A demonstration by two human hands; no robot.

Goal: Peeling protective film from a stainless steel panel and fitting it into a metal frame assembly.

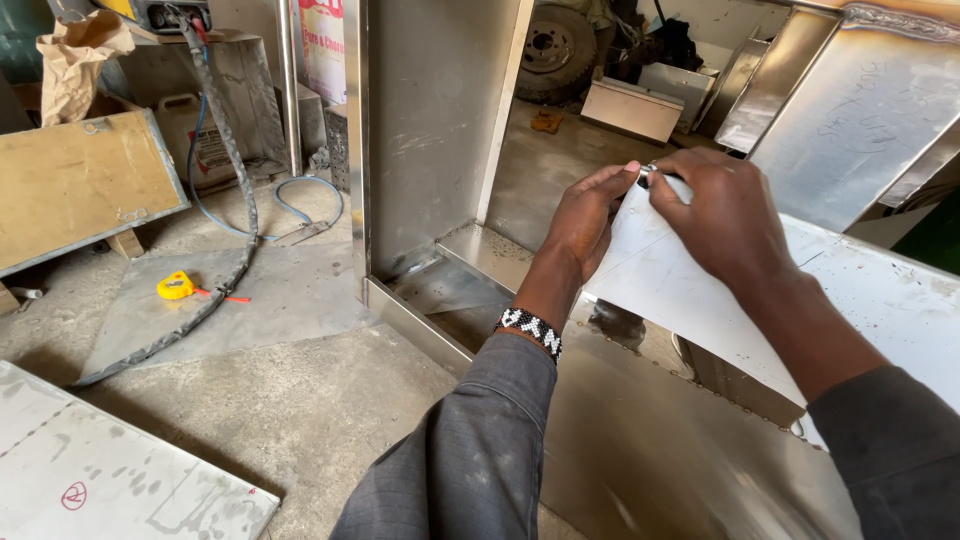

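Both hands pinching a small dark object (652, 178) together, left hand (585, 220), right hand (725, 215), over flat shiny steel sheet (880, 300)

The floor is bare grey concrete (300, 400), dusty and lit by daylight from the open area beyond an upright stainless-steel panel (425, 130). A yellow tape measure (176, 286) lies on a flat grey metal sheet (290, 295), beside a grey corrugated hose (235, 190) and a thin blue cable (300, 200). A wooden board (75, 185) leans at left below a crumpled brown paper bag (75, 60); a black vehicle tyre (555, 45) stands at the rear.
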